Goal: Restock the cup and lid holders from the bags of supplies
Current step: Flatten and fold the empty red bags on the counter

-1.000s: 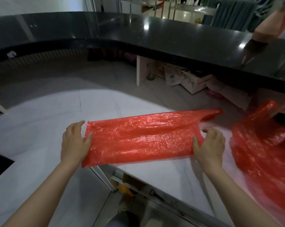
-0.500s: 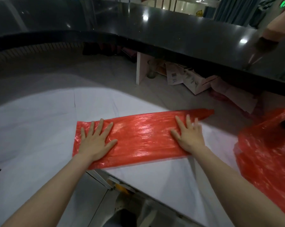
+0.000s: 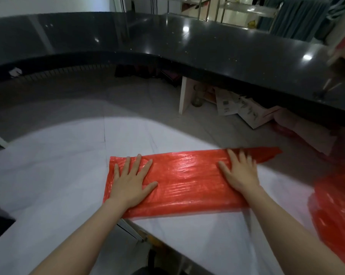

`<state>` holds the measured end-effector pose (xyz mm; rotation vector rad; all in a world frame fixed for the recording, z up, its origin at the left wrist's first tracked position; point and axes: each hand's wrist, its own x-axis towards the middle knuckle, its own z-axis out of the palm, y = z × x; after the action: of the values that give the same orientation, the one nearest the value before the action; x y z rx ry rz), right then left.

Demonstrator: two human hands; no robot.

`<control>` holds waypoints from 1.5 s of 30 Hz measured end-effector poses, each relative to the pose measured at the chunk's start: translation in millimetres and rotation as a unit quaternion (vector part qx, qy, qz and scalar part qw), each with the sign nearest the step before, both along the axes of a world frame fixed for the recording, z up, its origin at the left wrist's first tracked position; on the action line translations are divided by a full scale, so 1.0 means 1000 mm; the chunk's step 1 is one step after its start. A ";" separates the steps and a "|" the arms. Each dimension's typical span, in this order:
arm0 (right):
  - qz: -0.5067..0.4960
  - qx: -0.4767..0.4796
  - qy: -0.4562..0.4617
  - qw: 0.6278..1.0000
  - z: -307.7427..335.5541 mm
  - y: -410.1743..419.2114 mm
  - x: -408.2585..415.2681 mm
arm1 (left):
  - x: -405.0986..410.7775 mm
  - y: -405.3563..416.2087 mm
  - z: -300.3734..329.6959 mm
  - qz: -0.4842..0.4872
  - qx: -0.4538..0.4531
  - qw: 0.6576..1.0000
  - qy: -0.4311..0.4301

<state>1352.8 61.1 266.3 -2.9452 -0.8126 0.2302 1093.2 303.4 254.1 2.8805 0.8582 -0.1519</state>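
Note:
An empty red plastic bag lies flattened on the white counter, its long side running left to right. My left hand rests palm down on the bag's left end with the fingers spread. On the right part of the bag my right hand also presses flat, fingers apart. The bag's handle end sticks out past my right hand. A second red plastic bag, crumpled and fuller, sits at the right edge. No cups, lids or holders are in sight.
A raised black countertop curves around the back. Under it on the right are white cartons and a glass jar. The white counter's near edge has a notch just below the bag.
One second ago both hands gripped the bag's ends; they then laid it down and pressed flat on it. Since half a second ago my right hand has slid right along the bag.

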 end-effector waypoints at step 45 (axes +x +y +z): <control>0.121 0.038 0.052 0.991 0.006 -0.220 -0.155 | -0.067 -0.221 0.024 -0.088 -0.043 0.994 -0.051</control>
<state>1197.4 -158.7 272.1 -2.7337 -1.1362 0.3567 1026.2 82.7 278.3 2.8514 0.5666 -0.0581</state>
